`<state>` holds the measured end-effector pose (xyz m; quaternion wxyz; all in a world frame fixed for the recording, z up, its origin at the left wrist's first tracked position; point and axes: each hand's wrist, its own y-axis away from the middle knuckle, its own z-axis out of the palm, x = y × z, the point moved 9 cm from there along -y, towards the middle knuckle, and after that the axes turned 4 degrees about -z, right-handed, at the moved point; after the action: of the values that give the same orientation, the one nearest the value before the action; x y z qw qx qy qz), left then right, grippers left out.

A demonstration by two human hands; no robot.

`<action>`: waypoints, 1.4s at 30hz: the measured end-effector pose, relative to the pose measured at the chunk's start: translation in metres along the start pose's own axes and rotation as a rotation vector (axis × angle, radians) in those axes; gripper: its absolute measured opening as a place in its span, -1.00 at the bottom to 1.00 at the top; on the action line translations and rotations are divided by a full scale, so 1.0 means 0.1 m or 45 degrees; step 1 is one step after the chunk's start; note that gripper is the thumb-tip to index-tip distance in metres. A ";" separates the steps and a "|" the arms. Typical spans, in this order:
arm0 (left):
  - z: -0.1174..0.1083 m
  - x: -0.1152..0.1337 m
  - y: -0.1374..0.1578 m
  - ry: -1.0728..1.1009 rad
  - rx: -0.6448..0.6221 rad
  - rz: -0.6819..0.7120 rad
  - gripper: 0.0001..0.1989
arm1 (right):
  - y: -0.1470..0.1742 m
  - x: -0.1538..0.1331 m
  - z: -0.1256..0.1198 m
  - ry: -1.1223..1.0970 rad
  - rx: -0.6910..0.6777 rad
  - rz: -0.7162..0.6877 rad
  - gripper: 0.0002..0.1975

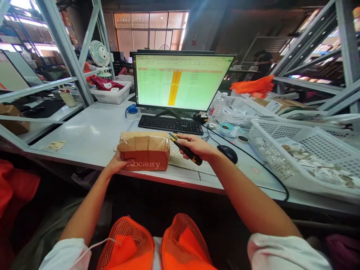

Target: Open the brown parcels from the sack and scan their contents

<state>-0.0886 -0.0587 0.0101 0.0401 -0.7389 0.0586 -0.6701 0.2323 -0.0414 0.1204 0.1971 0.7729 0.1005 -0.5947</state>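
A brown cardboard box (144, 153) with clear tape over its top and "beauty" printed on its near side stands at the table's front edge. My left hand (119, 162) grips its left end, thumb across the front face. In my right hand (194, 145) is a black and yellow utility knife (189, 152), fingers wrapped round the handle. The knife's front end points up and left, close to the box's upper right corner; whether it touches the tape I cannot tell.
Behind the box are a keyboard (170, 124) and a monitor (182, 82). A mouse (227, 153) and its cable lie to the right, beside a white basket (270, 157) of small items. Blue tape (131, 111) sits at the back left. Metal frames (66, 48) flank the table (81, 131).
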 end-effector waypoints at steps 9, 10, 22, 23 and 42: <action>0.01 -0.08 -0.04 0.042 0.026 0.025 -0.01 | 0.62 0.11 0.35 0.137 -0.125 -0.064 -0.37; 0.02 -0.08 -0.04 0.043 0.028 0.033 -0.03 | 0.66 0.12 0.31 0.224 -0.134 -0.077 -0.34; 0.08 -0.02 -0.03 0.079 -0.055 0.090 -0.04 | 0.09 -1.76 1.41 2.197 -0.216 -0.873 -0.59; 0.08 -0.01 -0.03 0.072 -0.064 0.081 -0.03 | 0.02 -1.77 1.63 2.257 -0.293 -0.885 -0.63; 0.02 0.01 0.00 -0.061 -0.069 0.022 -0.01 | 0.58 -0.26 -0.70 2.158 0.167 -0.142 -0.61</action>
<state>-0.0863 -0.0593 0.0105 0.0273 -0.7551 0.0820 -0.6499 0.3093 -0.0616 0.1708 -0.0197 0.9607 0.2173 0.1714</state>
